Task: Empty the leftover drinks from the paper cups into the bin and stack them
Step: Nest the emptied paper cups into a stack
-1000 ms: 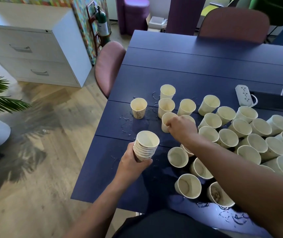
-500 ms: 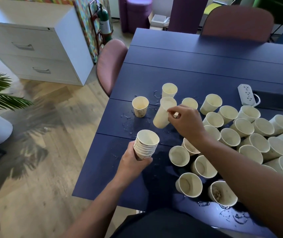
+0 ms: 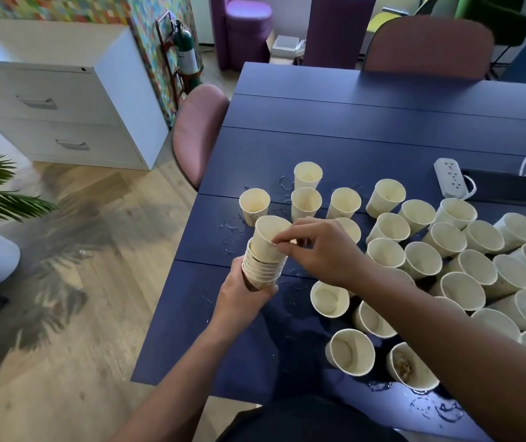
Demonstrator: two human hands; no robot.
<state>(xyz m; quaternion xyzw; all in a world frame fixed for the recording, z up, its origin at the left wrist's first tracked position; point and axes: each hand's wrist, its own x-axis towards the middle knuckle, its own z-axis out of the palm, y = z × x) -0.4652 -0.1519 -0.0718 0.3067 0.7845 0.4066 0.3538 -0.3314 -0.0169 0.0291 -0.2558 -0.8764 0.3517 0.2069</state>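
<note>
Stack of paper cups (image 3: 263, 269): grasped round its base in the left hand (image 3: 242, 298), held over the table (image 3: 367, 129) near its left edge. Top cup (image 3: 268, 239): tilted, partly seated in the stack, rim pinched by the right hand (image 3: 322, 250). Loose cups (image 3: 446, 244): crowded upright towards the table's right side. Droplets are scattered near the left edge.

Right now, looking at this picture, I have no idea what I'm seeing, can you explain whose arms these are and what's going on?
There is no machine here. A person wears a camera on the head, so you look down along their own arms. The left hand grips a stack of paper cups. The right hand pinches the rim of one more cup, sitting tilted in the top of the stack. On the dark blue table stand many loose paper cups, spilled drops and a white power strip. No bin shows.
</note>
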